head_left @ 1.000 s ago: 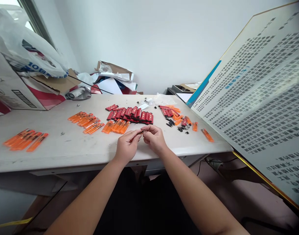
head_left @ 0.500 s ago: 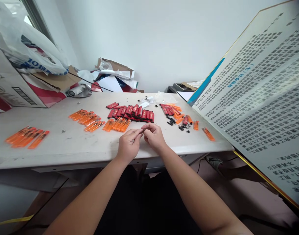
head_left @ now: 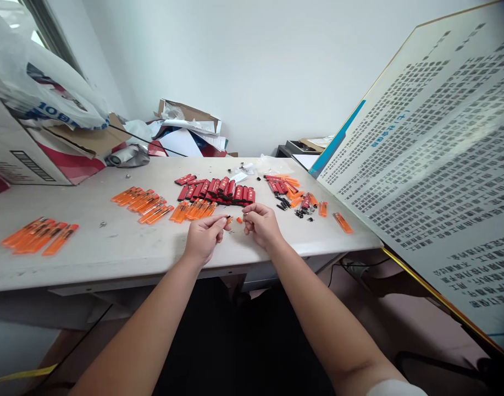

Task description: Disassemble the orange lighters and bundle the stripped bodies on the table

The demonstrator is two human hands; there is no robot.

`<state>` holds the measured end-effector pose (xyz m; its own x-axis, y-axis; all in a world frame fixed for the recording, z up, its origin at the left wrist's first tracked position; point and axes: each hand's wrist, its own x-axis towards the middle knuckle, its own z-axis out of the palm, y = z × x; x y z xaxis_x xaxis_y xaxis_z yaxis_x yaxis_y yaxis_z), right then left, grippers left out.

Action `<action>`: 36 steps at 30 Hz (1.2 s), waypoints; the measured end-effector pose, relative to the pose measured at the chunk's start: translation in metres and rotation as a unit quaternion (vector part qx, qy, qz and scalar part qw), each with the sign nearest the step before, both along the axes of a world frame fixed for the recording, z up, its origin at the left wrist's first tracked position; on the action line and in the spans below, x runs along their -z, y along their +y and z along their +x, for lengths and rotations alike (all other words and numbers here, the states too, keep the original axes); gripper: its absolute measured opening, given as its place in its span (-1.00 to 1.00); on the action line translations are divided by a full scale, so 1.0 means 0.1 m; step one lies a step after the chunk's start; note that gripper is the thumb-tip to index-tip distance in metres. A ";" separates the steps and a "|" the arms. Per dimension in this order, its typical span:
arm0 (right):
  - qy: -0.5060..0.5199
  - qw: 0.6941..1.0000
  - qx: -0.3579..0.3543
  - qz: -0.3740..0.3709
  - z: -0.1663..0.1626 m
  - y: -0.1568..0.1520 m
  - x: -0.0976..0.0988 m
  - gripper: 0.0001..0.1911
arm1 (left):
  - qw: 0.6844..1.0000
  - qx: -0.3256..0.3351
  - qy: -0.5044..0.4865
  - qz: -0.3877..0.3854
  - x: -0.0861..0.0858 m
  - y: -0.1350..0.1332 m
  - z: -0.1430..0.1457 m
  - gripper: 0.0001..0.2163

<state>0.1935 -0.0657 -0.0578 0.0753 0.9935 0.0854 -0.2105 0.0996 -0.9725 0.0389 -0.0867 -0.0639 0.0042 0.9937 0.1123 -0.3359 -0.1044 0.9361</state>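
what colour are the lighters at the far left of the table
Translucent orange; the lighters show best in the head view

orange lighters (head_left: pixel 39 235), left of table: translucent plastic, glossy | red lighters (head_left: pixel 214 191), centre: opaque plastic, glossy | small lighter parts (head_left: pixel 301 212), right of centre: dark metal, shiny | tabletop (head_left: pixel 90 258): matt white, scuffed | carrier bag (head_left: pixel 37 88), upper left: thin plastic, sheeny | cardboard box (head_left: pixel 25 159), left: printed, matt | printed board (head_left: pixel 420 165), right: smooth, faintly glossy

Hands (head_left: pixel 203 237) parted, small orange piece (head_left: pixel 239 220) now between them
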 end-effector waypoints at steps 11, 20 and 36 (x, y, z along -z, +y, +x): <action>-0.593 0.802 0.004 0.075 0.28 0.04 -0.08 -0.69 | 0.978 -0.018 -0.187 -0.086 -0.10 0.12 -0.09 -0.72; -0.599 0.765 -0.006 0.236 0.24 -0.16 0.02 -0.68 | 0.991 -0.054 -0.111 0.045 0.01 0.03 -0.04 -0.73; -0.679 0.639 -0.070 0.354 0.28 -0.56 0.04 -0.61 | 0.997 -0.050 -0.057 0.022 0.02 0.00 -0.01 -0.69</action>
